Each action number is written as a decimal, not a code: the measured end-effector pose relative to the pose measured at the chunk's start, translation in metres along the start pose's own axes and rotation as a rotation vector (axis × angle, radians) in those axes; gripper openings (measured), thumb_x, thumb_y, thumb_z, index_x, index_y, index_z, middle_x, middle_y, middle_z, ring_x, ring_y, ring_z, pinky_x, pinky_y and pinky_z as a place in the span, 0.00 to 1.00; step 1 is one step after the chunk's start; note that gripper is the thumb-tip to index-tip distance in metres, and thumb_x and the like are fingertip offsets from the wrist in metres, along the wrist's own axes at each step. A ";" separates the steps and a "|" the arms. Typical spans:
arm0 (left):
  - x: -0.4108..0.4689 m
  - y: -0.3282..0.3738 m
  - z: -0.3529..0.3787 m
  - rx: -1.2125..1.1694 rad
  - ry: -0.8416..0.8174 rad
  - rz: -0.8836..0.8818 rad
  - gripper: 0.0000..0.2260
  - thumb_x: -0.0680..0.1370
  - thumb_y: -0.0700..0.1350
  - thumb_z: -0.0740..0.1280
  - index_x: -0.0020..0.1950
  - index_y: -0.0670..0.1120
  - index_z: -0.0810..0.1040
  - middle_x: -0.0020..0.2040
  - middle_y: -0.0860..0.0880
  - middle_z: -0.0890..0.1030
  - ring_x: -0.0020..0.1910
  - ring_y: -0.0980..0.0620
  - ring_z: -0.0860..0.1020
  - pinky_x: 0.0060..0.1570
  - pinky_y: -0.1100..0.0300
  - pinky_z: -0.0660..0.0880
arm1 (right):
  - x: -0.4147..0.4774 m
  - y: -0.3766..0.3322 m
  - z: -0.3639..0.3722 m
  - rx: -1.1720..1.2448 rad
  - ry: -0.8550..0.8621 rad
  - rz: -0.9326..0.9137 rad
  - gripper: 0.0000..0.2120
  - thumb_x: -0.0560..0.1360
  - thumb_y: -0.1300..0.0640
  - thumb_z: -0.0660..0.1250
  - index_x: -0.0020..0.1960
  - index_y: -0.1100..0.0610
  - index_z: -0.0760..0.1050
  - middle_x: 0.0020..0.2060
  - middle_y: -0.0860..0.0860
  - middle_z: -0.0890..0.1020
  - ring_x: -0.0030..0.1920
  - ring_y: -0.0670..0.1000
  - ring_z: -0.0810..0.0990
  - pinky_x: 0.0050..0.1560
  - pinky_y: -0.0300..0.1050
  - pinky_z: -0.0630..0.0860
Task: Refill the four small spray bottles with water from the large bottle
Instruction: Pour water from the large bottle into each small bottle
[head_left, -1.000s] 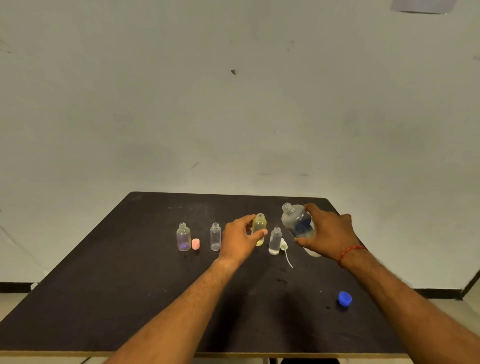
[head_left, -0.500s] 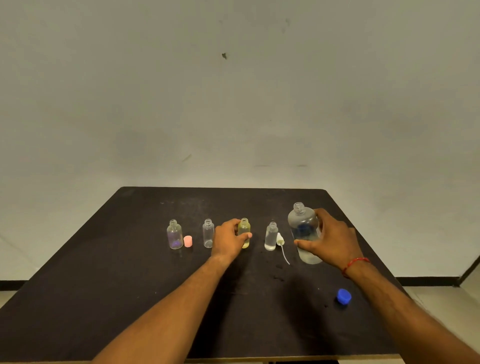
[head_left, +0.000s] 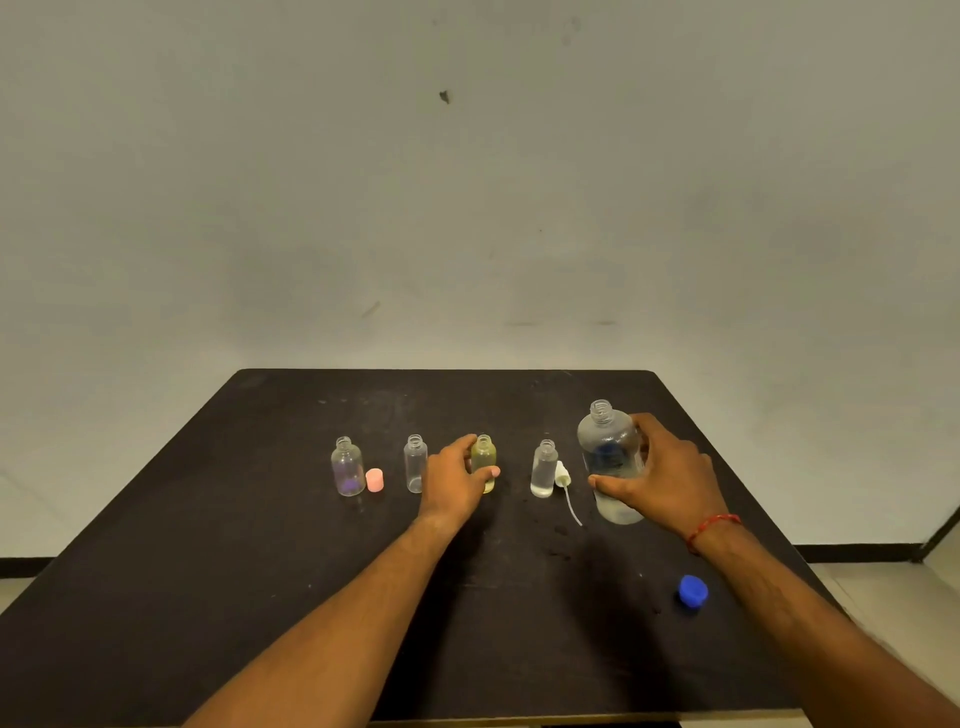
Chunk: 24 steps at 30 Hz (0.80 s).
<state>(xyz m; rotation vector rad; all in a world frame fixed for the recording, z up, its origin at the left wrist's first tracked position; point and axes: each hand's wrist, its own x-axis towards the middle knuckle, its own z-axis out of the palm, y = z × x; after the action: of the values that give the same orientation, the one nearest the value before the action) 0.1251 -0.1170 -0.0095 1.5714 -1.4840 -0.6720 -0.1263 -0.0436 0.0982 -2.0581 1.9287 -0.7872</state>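
Observation:
Several small open bottles stand in a row on the black table: a clear one with a purple base, a clear one, a yellow one and a clear one with a little water. My left hand grips the yellow bottle, thumb across its front. The large clear bottle stands upright and uncapped at the right, and my right hand grips its side.
A pink cap stands beside the purple-based bottle. A white spray head with its tube lies between the rightmost small bottle and the large one. A blue cap lies near the table's right front. A pale wall stands behind.
The large bottle has gone from tilted towards the yellow bottle to upright on the table. My left hand has stayed on the yellow bottle.

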 end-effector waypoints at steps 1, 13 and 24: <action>-0.001 0.001 -0.001 -0.003 0.005 -0.002 0.30 0.74 0.44 0.77 0.74 0.44 0.72 0.67 0.47 0.80 0.65 0.48 0.78 0.66 0.57 0.73 | -0.001 -0.002 0.000 0.003 -0.003 0.000 0.34 0.64 0.39 0.77 0.65 0.47 0.68 0.57 0.48 0.81 0.56 0.54 0.80 0.60 0.60 0.73; -0.037 -0.002 -0.039 -0.043 0.281 0.154 0.14 0.76 0.49 0.74 0.60 0.49 0.80 0.53 0.55 0.81 0.51 0.59 0.80 0.48 0.73 0.73 | -0.012 -0.031 -0.001 0.017 -0.024 -0.028 0.35 0.64 0.37 0.76 0.66 0.47 0.68 0.58 0.49 0.81 0.57 0.54 0.80 0.61 0.60 0.74; -0.031 -0.024 -0.057 -0.029 0.367 0.009 0.25 0.76 0.46 0.75 0.71 0.45 0.72 0.67 0.48 0.74 0.65 0.51 0.74 0.63 0.56 0.75 | -0.011 -0.056 0.014 0.027 -0.039 -0.077 0.36 0.64 0.38 0.76 0.66 0.48 0.67 0.60 0.49 0.80 0.57 0.53 0.80 0.62 0.60 0.74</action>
<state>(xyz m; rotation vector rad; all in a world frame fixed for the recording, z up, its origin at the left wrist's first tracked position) 0.1806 -0.0757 -0.0072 1.5662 -1.2015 -0.3717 -0.0711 -0.0288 0.1114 -2.1271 1.8175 -0.7791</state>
